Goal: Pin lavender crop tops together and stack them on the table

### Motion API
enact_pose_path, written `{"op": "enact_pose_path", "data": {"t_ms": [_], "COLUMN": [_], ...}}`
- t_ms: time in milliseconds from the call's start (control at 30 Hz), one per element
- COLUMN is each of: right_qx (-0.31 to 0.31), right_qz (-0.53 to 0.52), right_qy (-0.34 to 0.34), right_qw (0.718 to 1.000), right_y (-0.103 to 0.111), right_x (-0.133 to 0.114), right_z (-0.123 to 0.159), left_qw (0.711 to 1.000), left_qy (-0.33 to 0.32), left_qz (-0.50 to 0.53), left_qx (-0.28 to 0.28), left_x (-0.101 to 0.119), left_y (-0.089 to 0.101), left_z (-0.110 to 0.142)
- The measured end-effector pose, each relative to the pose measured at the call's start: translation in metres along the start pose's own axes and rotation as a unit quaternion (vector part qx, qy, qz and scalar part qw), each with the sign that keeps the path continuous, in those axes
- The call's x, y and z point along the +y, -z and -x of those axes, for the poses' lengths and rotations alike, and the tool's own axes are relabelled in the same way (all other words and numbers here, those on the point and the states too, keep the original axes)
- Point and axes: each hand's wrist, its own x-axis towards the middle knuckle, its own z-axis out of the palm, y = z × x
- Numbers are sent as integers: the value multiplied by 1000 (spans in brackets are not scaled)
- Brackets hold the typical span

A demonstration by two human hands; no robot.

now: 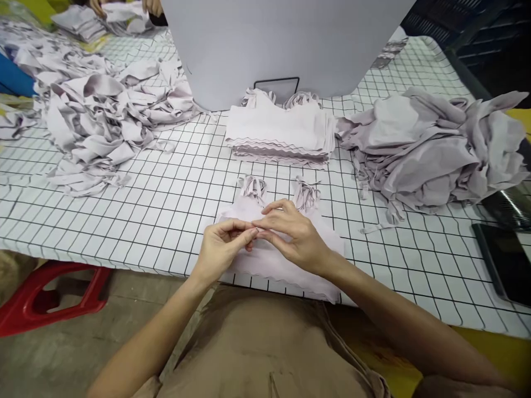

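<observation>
Pale-pink garment (286,266), just one, lies beneath two hands (218,246) pinched together; one stack (277,128) beyond.

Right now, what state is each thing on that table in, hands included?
Left hand: fingers pinched, tips meeting the right's; anything between them is too small to tell.
Right hand: fingers bent, tips together.
Cloth piece: laid out beneath the hands, straps bunched.
Cloth stack: layered neatly.
Left pile: loose, tangled.
Right pile: heaped, crumpled.
Phone: lying flat, screen dark.
Tablecloth: spread out.
</observation>
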Motion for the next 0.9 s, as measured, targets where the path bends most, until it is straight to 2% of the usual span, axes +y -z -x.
{"op": "enact_pose_path", "data": {"t_ms": [67,133,233,300,367,733,900], "right_qx": [17,31,45,46,42,-22,-28], "right_qz": [-29,-43,-58,-69,-76,-20,-8], "right_qy": [-30,-64,-106,-126,-139,-108,-87], "right_qw": [999,997,992,988,987,994,996], "right_y": [0,0,0,-1,-4,-21,-26], "right_x": [2,8,18,26,31,39,40], "right_z": [-2,-5,-7,-7,-8,-8,-7], "left_qw": [998,984,917,873,851,855,857], "left_qy": [-35,-105,-191,-187,-175,-207,-215], "left_qz": [-45,-142,-350,-450,-494,-476,-468], "left_qx": [0,3,18,26,31,21,20], "left_x": [0,-3,-14,-21,-26,-31,-34], "left_y": [1,5,11,14,16,17,18], "left_z": [-3,-9,-19,-25,-28,-29,-30]}}
